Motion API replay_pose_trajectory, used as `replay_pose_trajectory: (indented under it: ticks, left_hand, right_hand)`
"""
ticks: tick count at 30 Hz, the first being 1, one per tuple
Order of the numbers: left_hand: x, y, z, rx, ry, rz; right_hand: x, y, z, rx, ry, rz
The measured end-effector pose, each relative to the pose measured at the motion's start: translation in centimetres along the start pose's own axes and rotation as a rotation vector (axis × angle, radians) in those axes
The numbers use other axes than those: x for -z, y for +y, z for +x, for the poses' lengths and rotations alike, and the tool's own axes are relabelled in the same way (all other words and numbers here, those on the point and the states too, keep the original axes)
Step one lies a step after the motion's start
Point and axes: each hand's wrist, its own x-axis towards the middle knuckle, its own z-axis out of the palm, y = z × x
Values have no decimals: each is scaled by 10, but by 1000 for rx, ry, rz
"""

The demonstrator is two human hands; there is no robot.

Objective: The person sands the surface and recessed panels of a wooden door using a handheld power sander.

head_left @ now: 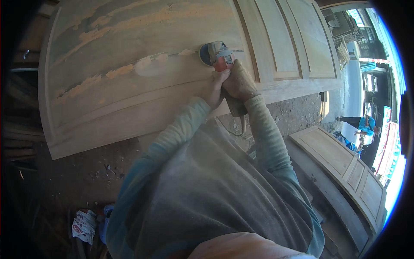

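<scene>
A wide wooden door panel lies flat in front of me, with rough orange-brown filler streaks across its grey-brown face. Both my hands are closed around an angle grinder with a red and grey body, whose dark round disc is against the panel beside the end of a streak. My left hand wraps the body from the left, thumb on the red part. My right hand grips it from the right. The tool's dark rear end and cord hang past the panel's near edge.
Raised frames and recessed panels fill the door's right part. Another panelled wooden door leans at the lower right. A white printed sack lies on the dusty floor at lower left. A person in blue is farther off at right.
</scene>
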Motion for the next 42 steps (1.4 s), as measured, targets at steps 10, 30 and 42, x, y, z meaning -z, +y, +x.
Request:
replay_pose_trajectory:
  ticks: [10,30,42]
  left_hand:
    - [-17,-38,59,125,0,32]
    - [18,37,31,-63,109,-51]
    - [25,61,22,-82,130,-34]
  right_hand:
    - [46,48,17,-24,32,12]
    - [-10,-22,57,237,-91,27]
    - [-9,-65,51,157,-48,44]
